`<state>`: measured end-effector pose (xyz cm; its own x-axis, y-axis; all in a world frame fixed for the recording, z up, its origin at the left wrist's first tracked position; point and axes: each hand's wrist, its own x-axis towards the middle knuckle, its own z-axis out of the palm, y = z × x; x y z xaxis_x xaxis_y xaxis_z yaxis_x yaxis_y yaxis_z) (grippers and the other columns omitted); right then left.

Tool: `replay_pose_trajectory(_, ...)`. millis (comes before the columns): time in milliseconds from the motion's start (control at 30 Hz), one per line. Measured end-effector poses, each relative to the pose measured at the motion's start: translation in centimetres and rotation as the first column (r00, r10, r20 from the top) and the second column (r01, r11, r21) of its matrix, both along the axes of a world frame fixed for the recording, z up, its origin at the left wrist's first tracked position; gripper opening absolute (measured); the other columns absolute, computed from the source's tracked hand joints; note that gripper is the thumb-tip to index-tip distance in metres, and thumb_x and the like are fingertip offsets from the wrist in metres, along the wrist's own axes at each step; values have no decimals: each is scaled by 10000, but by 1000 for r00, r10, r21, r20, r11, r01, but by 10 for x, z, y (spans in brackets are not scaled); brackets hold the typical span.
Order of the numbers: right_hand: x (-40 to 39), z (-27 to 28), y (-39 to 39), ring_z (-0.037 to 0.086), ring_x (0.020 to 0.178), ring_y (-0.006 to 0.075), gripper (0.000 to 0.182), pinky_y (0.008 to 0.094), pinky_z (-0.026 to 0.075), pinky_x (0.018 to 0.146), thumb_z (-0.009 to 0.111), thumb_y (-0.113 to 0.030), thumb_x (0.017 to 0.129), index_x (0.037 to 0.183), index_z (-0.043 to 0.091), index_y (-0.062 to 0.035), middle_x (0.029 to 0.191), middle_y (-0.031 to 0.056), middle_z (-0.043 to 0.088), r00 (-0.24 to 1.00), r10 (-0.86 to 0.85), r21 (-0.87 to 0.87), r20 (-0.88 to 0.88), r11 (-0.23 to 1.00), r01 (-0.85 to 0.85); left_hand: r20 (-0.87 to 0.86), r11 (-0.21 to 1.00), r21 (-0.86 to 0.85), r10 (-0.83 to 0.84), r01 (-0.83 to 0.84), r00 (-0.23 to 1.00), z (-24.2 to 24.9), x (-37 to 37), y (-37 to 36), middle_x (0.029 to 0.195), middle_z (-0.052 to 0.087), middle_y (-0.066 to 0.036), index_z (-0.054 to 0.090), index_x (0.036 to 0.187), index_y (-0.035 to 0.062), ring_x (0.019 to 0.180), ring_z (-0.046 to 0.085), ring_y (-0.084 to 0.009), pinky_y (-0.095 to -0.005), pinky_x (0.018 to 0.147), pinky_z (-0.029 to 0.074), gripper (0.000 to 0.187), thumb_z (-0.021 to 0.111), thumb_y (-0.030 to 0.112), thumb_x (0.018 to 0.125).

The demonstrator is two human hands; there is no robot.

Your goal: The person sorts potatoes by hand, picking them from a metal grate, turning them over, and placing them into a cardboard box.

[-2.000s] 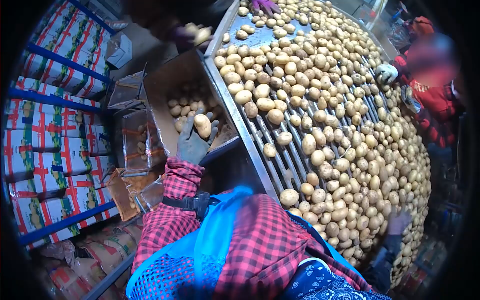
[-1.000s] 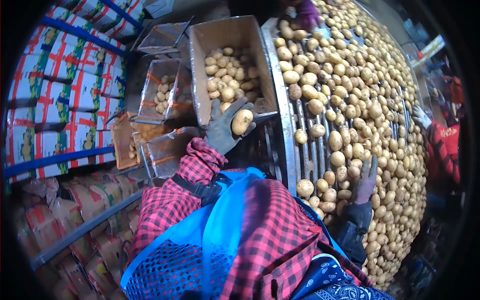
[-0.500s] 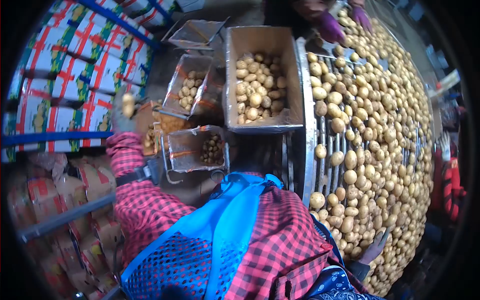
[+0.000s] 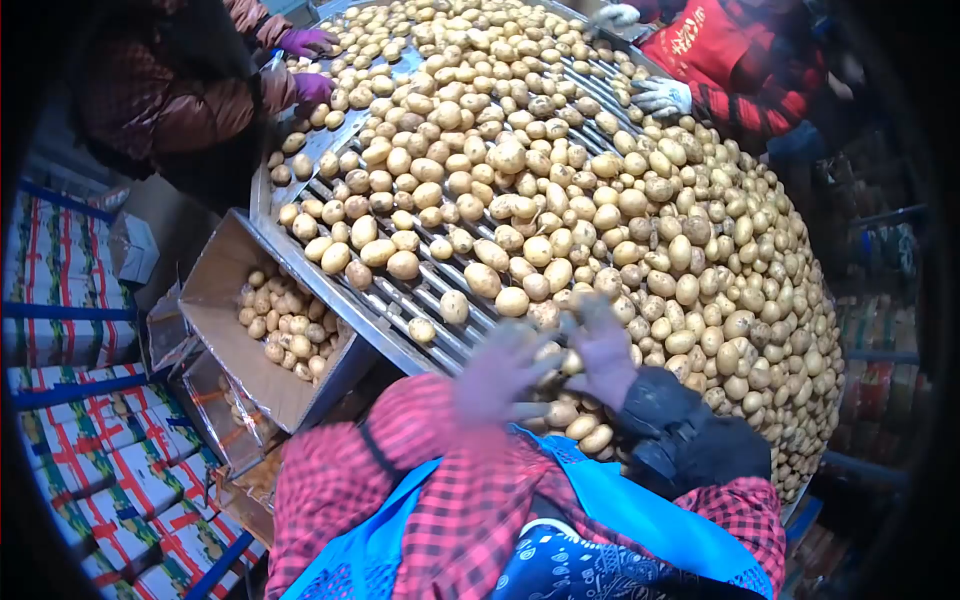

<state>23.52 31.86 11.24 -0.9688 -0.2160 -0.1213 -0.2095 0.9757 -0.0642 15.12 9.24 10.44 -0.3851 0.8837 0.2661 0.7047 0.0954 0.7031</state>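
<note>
My left hand [image 4: 503, 372], in a purplish glove and blurred by movement, hovers over the near edge of the potatoes [image 4: 690, 290], its thumb and fingers apart. Beside it my right hand [image 4: 604, 362], gloved the same way, reaches over the pile with fingers spread. The two hands face each other, with a few potatoes showing between and below them. Under the potatoes runs a slatted metal roller table [image 4: 385, 305], its bars visible left of my hands.
Left of the table stands a large cardboard box [image 4: 225, 290] partly filled with potatoes, with smaller lined bins [image 4: 215, 405] behind it. Stacked printed cartons [image 4: 120, 460] fill the lower left. Across the table, a person in purple gloves [image 4: 308, 42] and another in white gloves [image 4: 662, 97] handle potatoes.
My view has swung right toward the table. My left hand has come back from the bins at the left, and the potato it held is no longer seen in it. Both hands are now together.
</note>
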Motion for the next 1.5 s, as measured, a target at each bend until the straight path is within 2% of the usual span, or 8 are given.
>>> replay_pose_trajectory(633, -286, -81, 50, 535, 1129, 333, 454, 441, 531, 847, 627, -183, 775, 1211, 555, -83, 1188, 151, 548, 864, -397, -91, -309, 917, 389, -301, 668, -541, 414, -511, 859, -36, -279, 187, 1203, 586, -179, 613, 1208, 138, 1124, 590, -349, -442, 953, 486, 415, 668, 264, 816)
replay_pose_trajectory(767, -249, -47, 71, 556, 1195, 290, 561, 386, 459, 984, 679, -300, 859, 1348, 537, -65, 1257, 172, 603, 879, -463, -674, 110, 616, 409, -22, 915, -62, 397, -398, 917, -52, -278, 119, 1139, 619, -142, 647, 1211, 96, 1029, 620, -299, -406, 941, 496, 434, 678, 245, 804)
replay_pose_trajectory(833, -214, -43, 77, 586, 1149, 251, 531, 353, 440, 1007, 655, -292, 916, 1364, 533, -35, 1277, 165, 609, 915, -404, -700, -2, 654, 287, 901, 888, -20, 216, -460, 377, -21, -244, 51, 1077, 654, -103, 555, 1330, 72, 1017, 646, -234, -344, 841, 519, 534, 624, 239, 828)
replay_pose_trajectory(900, -169, -28, 66, 555, 1194, 228, 461, 338, 439, 1020, 648, -206, 922, 1332, 557, -14, 1305, 155, 591, 883, -439, -849, 168, 390, 355, 995, 802, 64, -9, -594, 95, 13, -199, -39, 1255, 591, -107, 493, 1380, 20, 1049, 640, -224, -362, 893, 536, 608, 633, 278, 847)
replay_pose_trajectory(1100, -52, 6, 38, 546, 1195, 217, 490, 336, 447, 1011, 638, -159, 909, 1362, 524, -10, 1317, 137, 575, 813, -542, -768, 211, 422, 481, 785, 386, 2, 571, -923, 240, -22, -126, -290, 1373, 519, -127, 393, 1454, 17, 1204, 571, -264, -337, 969, 502, 653, 631, 295, 913)
replay_pose_trajectory(1167, -34, 8, 22, 558, 1192, 272, 490, 374, 442, 1024, 665, -147, 887, 1342, 538, -19, 1299, 167, 580, 841, -539, -647, 49, 624, 438, 223, 377, -267, 920, -887, 324, -54, -118, -344, 1397, 505, -140, 408, 1462, 53, 1243, 538, -269, -354, 1021, 456, 637, 624, 315, 923)
replay_pose_trajectory(1233, -28, 5, 10, 547, 1219, 289, 490, 385, 432, 1039, 670, -141, 884, 1339, 539, -17, 1314, 182, 572, 864, -499, -597, 72, 672, 438, -643, -38, -660, 546, -750, 538, -68, -116, -360, 1416, 492, -159, 451, 1443, 112, 1289, 491, -294, -401, 1085, 389, 627, 633, 372, 901)
replay_pose_trajectory(1500, -65, -10, -17, 464, 1293, 382, 628, 426, 363, 1101, 720, -241, 838, 1379, 495, -16, 1380, 231, 497, 942, -294, -394, -161, 895, 211, 120, 293, -240, 955, -925, 271, -64, -49, -283, 1256, 601, -160, 555, 1322, 65, 1152, 583, -281, -355, 985, 454, 400, 568, 163, 934)
